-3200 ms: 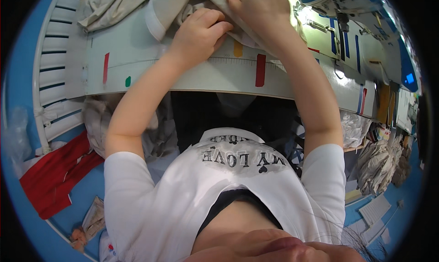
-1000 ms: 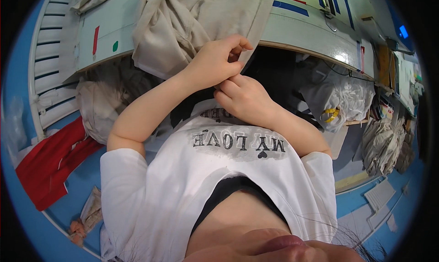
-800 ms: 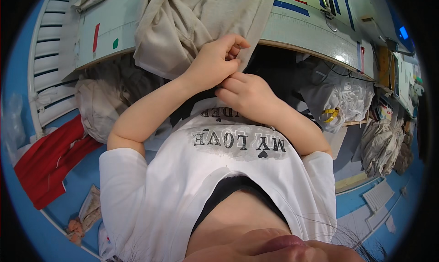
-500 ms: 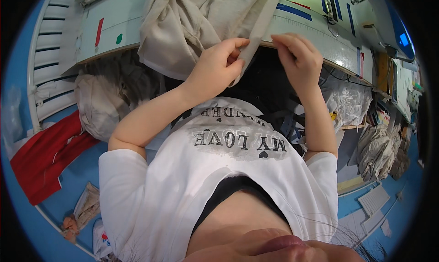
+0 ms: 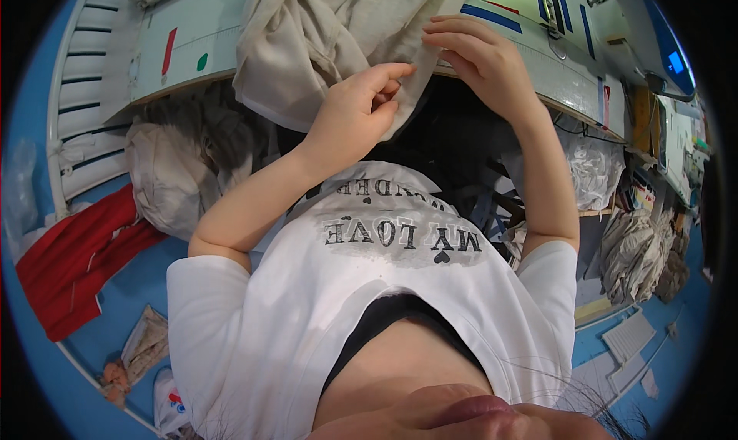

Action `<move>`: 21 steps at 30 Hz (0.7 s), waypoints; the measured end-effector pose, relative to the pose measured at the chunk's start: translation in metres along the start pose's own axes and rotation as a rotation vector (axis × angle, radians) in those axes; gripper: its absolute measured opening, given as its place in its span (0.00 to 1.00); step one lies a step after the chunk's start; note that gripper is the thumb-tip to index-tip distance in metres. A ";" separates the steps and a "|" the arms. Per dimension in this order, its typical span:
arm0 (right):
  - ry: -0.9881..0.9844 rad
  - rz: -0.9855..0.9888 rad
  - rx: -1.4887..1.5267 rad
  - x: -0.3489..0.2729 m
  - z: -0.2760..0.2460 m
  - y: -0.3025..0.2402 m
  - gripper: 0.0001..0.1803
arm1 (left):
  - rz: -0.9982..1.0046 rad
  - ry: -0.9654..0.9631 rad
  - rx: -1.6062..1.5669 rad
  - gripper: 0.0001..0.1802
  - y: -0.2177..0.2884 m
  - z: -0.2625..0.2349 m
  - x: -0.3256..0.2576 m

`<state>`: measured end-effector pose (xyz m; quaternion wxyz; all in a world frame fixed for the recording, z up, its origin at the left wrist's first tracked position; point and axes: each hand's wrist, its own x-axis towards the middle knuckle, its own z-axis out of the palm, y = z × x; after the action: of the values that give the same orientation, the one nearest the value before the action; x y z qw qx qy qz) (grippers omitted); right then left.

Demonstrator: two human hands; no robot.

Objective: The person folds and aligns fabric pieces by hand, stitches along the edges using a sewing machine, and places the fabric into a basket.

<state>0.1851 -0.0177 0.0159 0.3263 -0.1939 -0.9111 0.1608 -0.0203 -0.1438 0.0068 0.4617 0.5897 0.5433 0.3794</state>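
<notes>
A large piece of beige cloth [image 5: 307, 33] hangs in loose folds over the front edge of the white worktable [image 5: 211, 48]. Its right edge runs down between my two hands. My left hand [image 5: 354, 109] is closed in a pinch on the lower part of that edge, thumb and forefinger together. Higher up, my right hand [image 5: 488, 67] lies against the same edge with its fingers stretched out. Its fingertips touch the cloth, and its thumb is partly hidden beneath the fingers.
A sewing machine [image 5: 642, 40] with a small lit blue screen stands at the right. Blue and red tape strips mark the tabletop. Beige cloth bundles [image 5: 173, 167] sit at the left beside a white slatted rack [image 5: 88, 94] and red fabric [image 5: 77, 267]. More cloth [image 5: 634, 248] hangs at the right.
My right hand has moved left and up onto the cloth's edge, its fingers straightening from a curl. My left hand keeps its pinch almost in place. The edge strip now lies flatter and wider.
</notes>
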 end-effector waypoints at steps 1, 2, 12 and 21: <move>0.000 -0.003 0.001 0.003 -0.001 0.004 0.11 | 0.001 0.003 0.001 0.24 0.000 0.001 -0.001; -0.079 0.000 0.021 0.007 -0.002 0.007 0.11 | 0.021 0.011 0.009 0.22 0.000 0.001 -0.002; -0.304 0.091 0.107 0.014 -0.005 0.019 0.09 | 0.272 0.190 0.219 0.11 -0.010 0.009 0.002; -0.331 0.142 0.108 0.007 -0.006 0.020 0.08 | 0.319 0.257 0.229 0.16 -0.014 0.014 0.000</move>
<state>0.1891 0.0042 0.0156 0.1694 -0.2110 -0.9264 0.2617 -0.0110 -0.1458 -0.0107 0.2531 0.6633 0.5371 0.4556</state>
